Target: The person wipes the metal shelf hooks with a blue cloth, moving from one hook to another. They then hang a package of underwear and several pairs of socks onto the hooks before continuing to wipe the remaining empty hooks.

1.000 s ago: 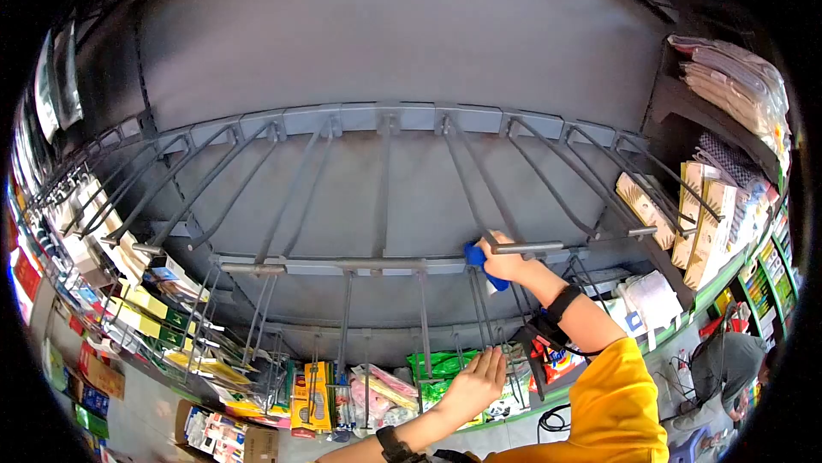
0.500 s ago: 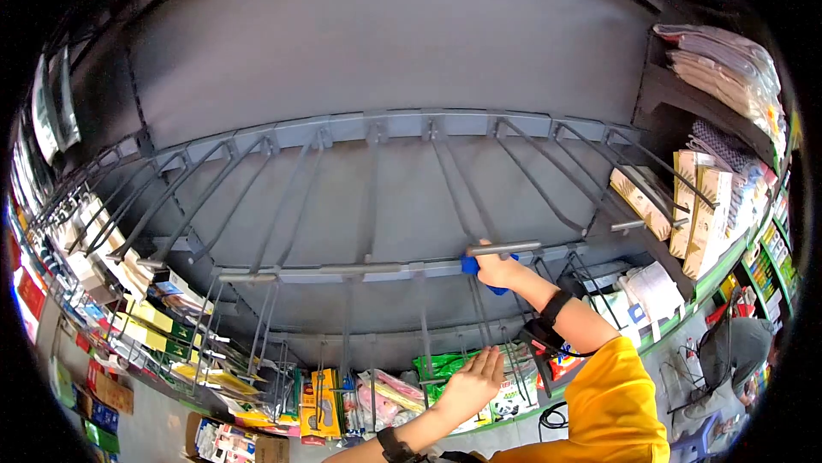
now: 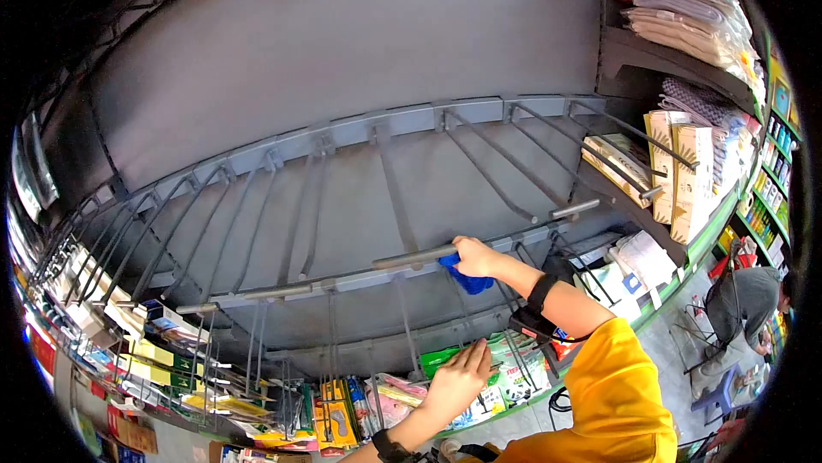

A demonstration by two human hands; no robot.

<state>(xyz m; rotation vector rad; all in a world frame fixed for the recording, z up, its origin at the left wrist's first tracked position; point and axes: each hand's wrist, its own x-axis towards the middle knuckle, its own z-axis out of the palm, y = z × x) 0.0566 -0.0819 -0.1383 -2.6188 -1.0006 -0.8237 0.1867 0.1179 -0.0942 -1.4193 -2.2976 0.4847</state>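
Right hand (image 3: 476,256): closed around a blue cloth (image 3: 465,279), pressed against the grey rail (image 3: 360,276) of the display wall, just under the capped end of a bare peg hook (image 3: 417,256).
Blue cloth: bunched in the right hand, touching the rail, mostly hidden by the fingers; a fold hangs below the hand.
Left hand (image 3: 455,377): open, fingers loosely spread, holding nothing; held low in front of the green packets (image 3: 479,358) on the bottom hooks, contact with them not clear.
Peg hooks: two long rows of bare grey hooks jutting out toward the camera, ends close to the right wrist and forearm.
Stocked goods: hanging packets lower left (image 3: 171,352); boxed items (image 3: 676,180) on hooks at the right; folded textiles (image 3: 685,22) on the top right shelf.
Other person: seated at lower right (image 3: 741,309), well apart.
Risk, snagging: loose fold of cloth likely to catch on a hook end, pulling free of the grip.
Risk, knocks: forearm or black wrist strap (image 3: 539,296) passing between hooks could hit a tip or lift a hook off its rail.
Risk, falling stock: left hand brushing the lower packets could slide them off their hooks.
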